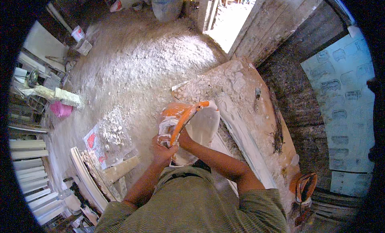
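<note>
Left hand and right hand, fingers wrapped, grip 1 orange mould (rigid, plaster-slick, probably brittle) beside the workbench.

Bench: orange top, caked in white plaster dust.
On bench: long white moulding strip, dark fibre tuft.
Floor: white rubble-strewn; plastic bag of plaster chunks, pink bag.

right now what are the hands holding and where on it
Both hands hold an orange mould caked in white plaster: left hand grips its near lower end, right hand its underside beside it.
</note>
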A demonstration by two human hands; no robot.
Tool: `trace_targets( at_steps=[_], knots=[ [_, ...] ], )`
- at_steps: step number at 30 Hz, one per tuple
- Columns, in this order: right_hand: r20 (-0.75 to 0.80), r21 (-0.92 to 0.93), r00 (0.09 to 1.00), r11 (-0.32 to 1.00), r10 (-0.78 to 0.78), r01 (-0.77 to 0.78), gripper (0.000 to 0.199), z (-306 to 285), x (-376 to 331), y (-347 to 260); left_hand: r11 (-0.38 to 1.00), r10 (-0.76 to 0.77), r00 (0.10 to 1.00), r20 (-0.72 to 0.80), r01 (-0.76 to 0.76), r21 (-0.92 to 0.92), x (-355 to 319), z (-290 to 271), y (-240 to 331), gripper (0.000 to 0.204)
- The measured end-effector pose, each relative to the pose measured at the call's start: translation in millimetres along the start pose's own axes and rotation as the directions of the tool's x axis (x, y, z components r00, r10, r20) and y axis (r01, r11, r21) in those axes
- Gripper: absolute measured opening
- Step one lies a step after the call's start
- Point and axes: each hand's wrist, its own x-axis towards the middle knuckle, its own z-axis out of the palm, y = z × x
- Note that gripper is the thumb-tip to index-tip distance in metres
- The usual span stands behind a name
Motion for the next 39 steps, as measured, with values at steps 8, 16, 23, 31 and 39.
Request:
trace_targets(
  at_steps=[8, 16, 23, 31, 39],
  knots=[
    [0.655, -0.53, 0.751, 0.759, 0.084, 0.378, 0.035, -87.2, 17.1, 23.2, 0.999, -0.041, 0.993, -0.111, 0.044, 0.021, 8.3, -12.0, -8.5, 0.083],
    [0.049, 0.189, 0.958, 0.94, 0.281, -0.285, 0.046, 11.7, -45.7, 47.4, 0.905, 0.269, 0.942, 0.2, -0.318, 0.283, 6.1, -18.2, 0.8, 0.065],
    [0.506, 0.82, 0.82, -0.443, 0.267, -0.363, 0.05, 21.7, -35.4, -16.8, 0.999, 0.017, 0.982, -0.189, -0.008, 0.05, 35.2, -46.0, -31.4, 0.073],
    [0.162, 0.986, 0.801, -0.062, 0.576, -0.155, 0.029, -29.3, 16.8, -7.5, 0.981, 0.029, 0.95, -0.31, -0.086, -0.173, 67.8, -62.5, -31.2, 0.043],
    [-0.006, 0.95, 0.987, -0.309, 0.158, 0.055, 0.032, -47.9, 38.6, 72.7, 0.945, 0.249, 0.935, -0.253, -0.291, -0.149, 81.9, -121.0, -39.5, 0.021]
  ],
)
